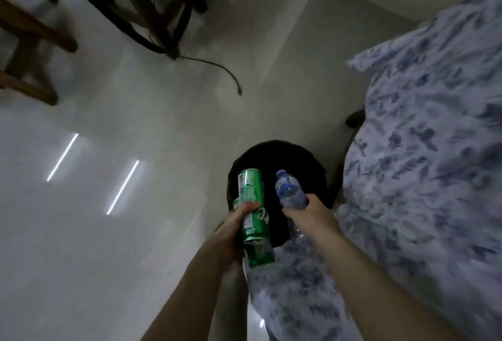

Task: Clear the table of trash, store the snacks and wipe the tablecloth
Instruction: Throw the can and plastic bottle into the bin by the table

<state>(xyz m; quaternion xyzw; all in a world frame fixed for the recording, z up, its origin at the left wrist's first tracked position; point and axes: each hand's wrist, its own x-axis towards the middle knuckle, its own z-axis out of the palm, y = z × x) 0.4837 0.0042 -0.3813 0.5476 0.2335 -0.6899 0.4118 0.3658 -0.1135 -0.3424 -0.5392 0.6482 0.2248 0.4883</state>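
Far left, wooden chair legs [32, 41] stand on the pale floor [108, 232]; a black cable [217, 67] trails across it. Centre, the left hand [231, 234] grips green cans [254, 215], apparently two, stacked end to end and tilted above a black bin [279, 158]. Just beside them, the right hand [309, 215] clasps a clear plastic bottle [290, 191], cap pointing away, also over the bin. Right, a blue-patterned tablecloth [423, 177] drapes downward, blurred.

We see two green cans [254, 213] and a clear plastic bottle [290, 191] held tilted above a black bin [298, 161].
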